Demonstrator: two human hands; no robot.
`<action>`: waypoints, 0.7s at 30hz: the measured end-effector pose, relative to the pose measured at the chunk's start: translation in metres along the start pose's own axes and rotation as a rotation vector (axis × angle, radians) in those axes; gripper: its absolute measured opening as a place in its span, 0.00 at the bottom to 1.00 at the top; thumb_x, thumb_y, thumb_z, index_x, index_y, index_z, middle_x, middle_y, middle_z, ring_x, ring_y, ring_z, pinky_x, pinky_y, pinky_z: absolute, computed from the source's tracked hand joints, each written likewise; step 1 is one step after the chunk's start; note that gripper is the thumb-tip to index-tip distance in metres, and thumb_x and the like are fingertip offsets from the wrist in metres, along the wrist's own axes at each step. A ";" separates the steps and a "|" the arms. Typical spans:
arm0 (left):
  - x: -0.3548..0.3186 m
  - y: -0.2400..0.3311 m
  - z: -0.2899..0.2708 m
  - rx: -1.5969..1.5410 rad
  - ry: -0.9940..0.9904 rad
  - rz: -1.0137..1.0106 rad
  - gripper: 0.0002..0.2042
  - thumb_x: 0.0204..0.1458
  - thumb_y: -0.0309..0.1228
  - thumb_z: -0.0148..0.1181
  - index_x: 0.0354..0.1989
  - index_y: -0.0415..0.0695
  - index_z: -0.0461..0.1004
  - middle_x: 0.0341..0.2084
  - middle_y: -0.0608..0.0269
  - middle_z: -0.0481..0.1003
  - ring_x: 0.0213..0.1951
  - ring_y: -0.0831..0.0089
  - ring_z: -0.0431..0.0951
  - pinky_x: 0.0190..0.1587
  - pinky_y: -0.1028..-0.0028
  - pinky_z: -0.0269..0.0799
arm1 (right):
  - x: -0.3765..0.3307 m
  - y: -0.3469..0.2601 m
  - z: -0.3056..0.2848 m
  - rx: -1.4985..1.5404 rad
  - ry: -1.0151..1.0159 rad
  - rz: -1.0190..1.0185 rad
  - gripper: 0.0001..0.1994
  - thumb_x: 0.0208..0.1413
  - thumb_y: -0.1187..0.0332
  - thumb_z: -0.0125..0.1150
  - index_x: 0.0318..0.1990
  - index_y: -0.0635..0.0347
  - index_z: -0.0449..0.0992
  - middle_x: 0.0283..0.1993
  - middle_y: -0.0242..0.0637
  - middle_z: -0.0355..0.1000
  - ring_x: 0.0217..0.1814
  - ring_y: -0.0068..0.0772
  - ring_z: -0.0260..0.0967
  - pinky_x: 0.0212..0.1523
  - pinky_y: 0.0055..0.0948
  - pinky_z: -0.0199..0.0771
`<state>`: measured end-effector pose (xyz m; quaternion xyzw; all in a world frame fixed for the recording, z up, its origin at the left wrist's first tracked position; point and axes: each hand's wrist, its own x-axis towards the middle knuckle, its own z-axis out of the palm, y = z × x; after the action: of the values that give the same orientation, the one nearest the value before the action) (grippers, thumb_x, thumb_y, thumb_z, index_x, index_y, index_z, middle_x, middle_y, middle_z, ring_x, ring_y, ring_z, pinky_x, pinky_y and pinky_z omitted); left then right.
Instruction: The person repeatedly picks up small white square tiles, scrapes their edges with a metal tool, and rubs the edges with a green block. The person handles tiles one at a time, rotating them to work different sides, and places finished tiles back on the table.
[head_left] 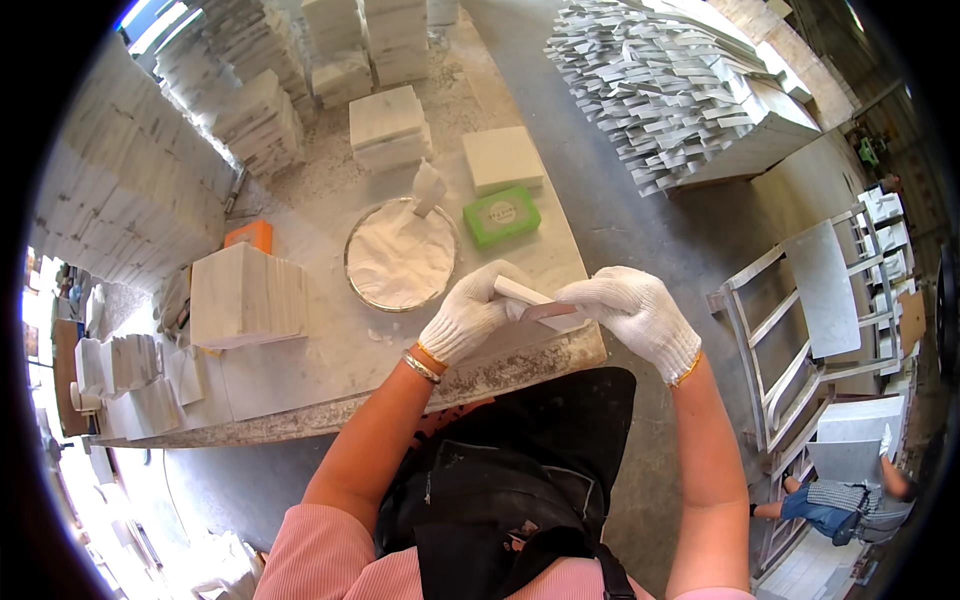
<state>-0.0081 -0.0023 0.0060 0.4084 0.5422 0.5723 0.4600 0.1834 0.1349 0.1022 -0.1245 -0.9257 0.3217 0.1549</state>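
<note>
Over the near right corner of the desk point(300, 395), both gloved hands meet on one small white stone piece point(520, 292). The left hand point(468, 318) has its grip pinching the piece from below and behind, fingers curled round it. The right hand point(632, 308) presses its fingers together against the piece's right end, where a thin reddish-brown strip point(548, 311) shows; what that strip is cannot be told.

The piece hangs just above the rough, chipped desk edge, partly past it, so a slip would likely send it down to the floor point(640, 230) rather than back onto the stone top, and a thin slab like this would probably chip or snap. The knit gloves look dusted with powder, which may weaken the hold.

Just behind the left hand sits a round metal pan point(356, 287) of white powder with a scoop point(428, 187) standing in it; an elbow or wrist swung back could tip it. The stack of tiles point(247, 295) at the left stands well apart.
</note>
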 end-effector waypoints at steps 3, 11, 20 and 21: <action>0.001 -0.002 0.003 0.074 0.036 0.012 0.08 0.53 0.18 0.56 0.39 0.42 0.75 0.32 0.70 0.75 0.37 0.82 0.72 0.44 0.77 0.70 | -0.007 0.003 0.002 -0.025 0.032 -0.030 0.13 0.50 0.77 0.63 0.44 0.56 0.84 0.36 0.39 0.80 0.37 0.39 0.75 0.40 0.33 0.76; 0.000 -0.003 0.002 0.114 0.037 0.011 0.08 0.51 0.20 0.57 0.40 0.39 0.75 0.32 0.65 0.78 0.38 0.78 0.76 0.46 0.75 0.72 | -0.012 -0.005 0.007 -0.015 0.077 -0.014 0.14 0.49 0.78 0.63 0.44 0.57 0.84 0.37 0.39 0.80 0.37 0.39 0.75 0.40 0.33 0.76; 0.005 0.004 0.006 -0.032 -0.014 -0.001 0.10 0.54 0.30 0.70 0.39 0.43 0.75 0.30 0.68 0.76 0.36 0.82 0.74 0.45 0.77 0.71 | 0.024 0.001 0.017 -0.028 -0.006 -0.081 0.17 0.45 0.81 0.58 0.40 0.51 0.85 0.33 0.33 0.78 0.35 0.38 0.74 0.40 0.31 0.76; 0.004 0.003 0.005 -0.015 -0.013 -0.006 0.09 0.54 0.28 0.70 0.39 0.43 0.75 0.30 0.69 0.76 0.36 0.82 0.74 0.45 0.77 0.71 | 0.023 0.000 0.017 -0.001 -0.018 -0.044 0.17 0.45 0.80 0.58 0.41 0.51 0.85 0.33 0.33 0.78 0.36 0.38 0.74 0.40 0.31 0.76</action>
<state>-0.0046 0.0033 0.0096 0.4069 0.5362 0.5725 0.4682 0.1558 0.1333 0.0947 -0.1011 -0.9298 0.3189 0.1534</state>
